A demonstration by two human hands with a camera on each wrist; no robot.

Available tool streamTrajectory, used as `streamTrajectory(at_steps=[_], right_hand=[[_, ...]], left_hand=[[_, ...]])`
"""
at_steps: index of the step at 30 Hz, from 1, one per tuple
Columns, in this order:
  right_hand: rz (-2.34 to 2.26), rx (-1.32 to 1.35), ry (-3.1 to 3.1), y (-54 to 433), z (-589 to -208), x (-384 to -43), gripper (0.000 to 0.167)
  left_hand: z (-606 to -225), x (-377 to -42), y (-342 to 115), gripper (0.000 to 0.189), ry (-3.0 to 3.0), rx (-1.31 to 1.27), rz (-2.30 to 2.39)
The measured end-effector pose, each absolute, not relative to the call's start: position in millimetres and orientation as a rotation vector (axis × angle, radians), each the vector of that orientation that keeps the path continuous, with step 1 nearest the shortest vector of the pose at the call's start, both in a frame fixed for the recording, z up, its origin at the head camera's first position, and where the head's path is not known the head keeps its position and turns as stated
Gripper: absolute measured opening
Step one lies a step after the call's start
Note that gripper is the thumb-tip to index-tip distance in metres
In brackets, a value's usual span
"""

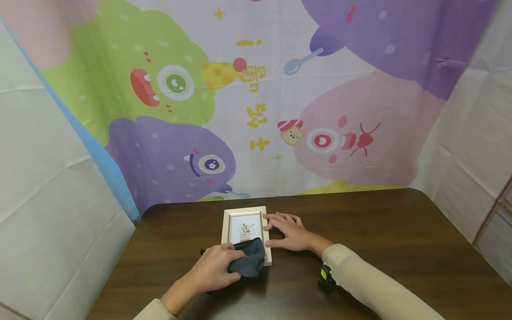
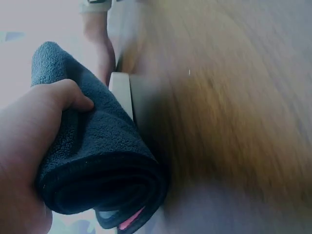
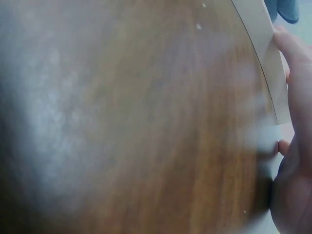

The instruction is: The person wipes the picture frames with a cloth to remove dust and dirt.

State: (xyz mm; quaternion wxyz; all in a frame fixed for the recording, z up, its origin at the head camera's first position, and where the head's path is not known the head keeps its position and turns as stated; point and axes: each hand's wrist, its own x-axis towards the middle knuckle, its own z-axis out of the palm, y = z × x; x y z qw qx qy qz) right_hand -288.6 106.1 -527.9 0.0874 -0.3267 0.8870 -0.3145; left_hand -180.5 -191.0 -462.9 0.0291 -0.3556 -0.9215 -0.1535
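Observation:
A picture frame with a pale border and a plant print lies face up on the brown table. My left hand grips a folded dark grey-blue cloth over the frame's near part, covering the bottom of the print. In the left wrist view the thumb presses on the cloth, whose folded layers show at the near end. My right hand rests at the frame's right edge, fingers spread and touching the border. In the right wrist view its thumb lies along the side of the frame.
The dark wood table stretches out on both sides of the frame. Behind it hangs a curtain with cartoon monsters. Pale fabric walls stand at left and right. A black strap device sits by the right sleeve.

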Motion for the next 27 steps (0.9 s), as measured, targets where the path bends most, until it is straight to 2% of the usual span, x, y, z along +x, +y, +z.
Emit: streamTrajectory(at_steps=[14, 27], right_hand=[[-0.925, -0.990, 2.639, 107.0, -530.2, -291.1, 0.025], [-0.958, -1.013, 2.644, 107.3, -532.1, -291.4, 0.032]], left_hand=[[-469.5, -182.3, -156.4, 0.035, -2.771, -1.217, -0.395], [-467.2, -180.3, -150.4, 0.037, -2.811, -1.210, -0.306]])
